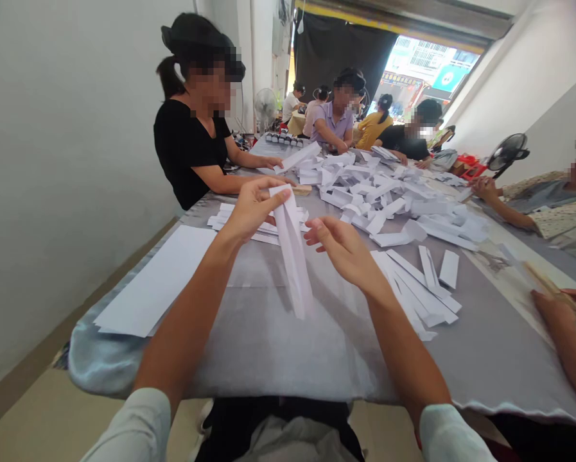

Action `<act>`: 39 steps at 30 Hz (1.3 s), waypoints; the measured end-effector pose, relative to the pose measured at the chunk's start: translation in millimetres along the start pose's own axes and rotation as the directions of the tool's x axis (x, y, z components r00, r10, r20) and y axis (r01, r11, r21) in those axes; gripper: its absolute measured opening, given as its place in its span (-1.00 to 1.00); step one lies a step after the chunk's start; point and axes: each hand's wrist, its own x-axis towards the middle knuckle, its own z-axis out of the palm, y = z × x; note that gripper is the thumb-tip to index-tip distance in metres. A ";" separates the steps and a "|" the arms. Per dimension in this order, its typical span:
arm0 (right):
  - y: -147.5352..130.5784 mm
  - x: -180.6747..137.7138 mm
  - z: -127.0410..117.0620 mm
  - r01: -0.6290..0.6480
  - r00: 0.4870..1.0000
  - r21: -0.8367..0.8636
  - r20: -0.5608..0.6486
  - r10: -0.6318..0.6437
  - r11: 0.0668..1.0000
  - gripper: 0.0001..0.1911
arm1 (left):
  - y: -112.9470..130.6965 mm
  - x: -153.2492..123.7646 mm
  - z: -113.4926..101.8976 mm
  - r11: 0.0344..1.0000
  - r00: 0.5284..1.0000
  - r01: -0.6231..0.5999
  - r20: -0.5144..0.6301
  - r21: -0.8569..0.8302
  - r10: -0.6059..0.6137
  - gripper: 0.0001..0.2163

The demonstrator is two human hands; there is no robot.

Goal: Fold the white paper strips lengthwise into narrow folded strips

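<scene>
My left hand (259,206) pinches the top end of a long folded paper strip (290,253), thumb in front and fingers behind. The strip hangs down over the table, tilted, with a lengthwise fold that gapes slightly. To its right, my right hand (336,247) is raised with its fingers loosely apart and nothing in them; it is close to the strip but not on it. Below and left of my left hand lie stacked folded papers (220,221). A pile of flat white sheets (162,279) is beside my left forearm.
Folded strips (420,289) fan out right of my right arm. A big heap of folded papers (365,186) covers the table's middle. A grey cloth (268,359) covers the table. Co-workers sit around it; one in a black top (191,147) handles paper at the left.
</scene>
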 end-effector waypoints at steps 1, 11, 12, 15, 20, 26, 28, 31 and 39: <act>-0.8 0.9 5.0 0.012 0.998 0.025 -0.054 -0.010 1.000 -0.41 | 2.7 -3.6 6.7 1.000 0.999 -0.003 0.052 0.009 0.003 -0.56; 0.1 4.7 21.5 0.052 0.980 0.104 -0.198 -0.031 0.993 -0.48 | 15.1 -19.5 35.8 0.959 0.965 -0.256 0.093 0.122 0.246 -0.63; -0.4 4.4 21.7 0.051 0.980 0.108 -0.195 -0.029 0.993 -0.49 | 15.6 -19.8 36.0 0.952 0.960 -0.275 0.090 0.134 0.264 -0.63; -1.6 3.9 22.5 0.057 0.982 0.115 -0.188 -0.035 0.992 -0.51 | 16.2 -20.6 36.3 0.945 0.955 -0.292 0.090 0.147 0.281 -0.65; -1.5 4.1 22.5 0.046 0.987 0.094 -0.161 -0.030 0.995 -0.53 | 13.9 -19.8 34.9 0.951 0.960 -0.278 0.068 0.138 0.271 -0.66; 0.6 4.4 22.1 0.043 0.993 0.079 -0.113 -0.034 0.996 -0.51 | 13.4 -17.6 31.0 0.953 0.965 -0.263 0.054 0.148 0.258 -0.68; 1.8 4.5 22.6 0.048 0.993 0.073 -0.110 -0.040 0.996 -0.49 | 14.1 -17.4 30.7 0.951 0.964 -0.266 0.043 0.157 0.263 -0.69; 4.3 5.0 23.7 0.056 0.994 0.067 -0.103 -0.049 0.996 -0.48 | 14.6 -17.8 30.4 0.952 0.966 -0.258 0.031 0.163 0.256 -0.71; 10.9 7.4 26.8 0.062 0.992 0.117 -0.118 -0.048 0.991 -0.47 | 13.0 -17.5 30.8 0.957 0.968 -0.249 0.040 0.150 0.246 -0.76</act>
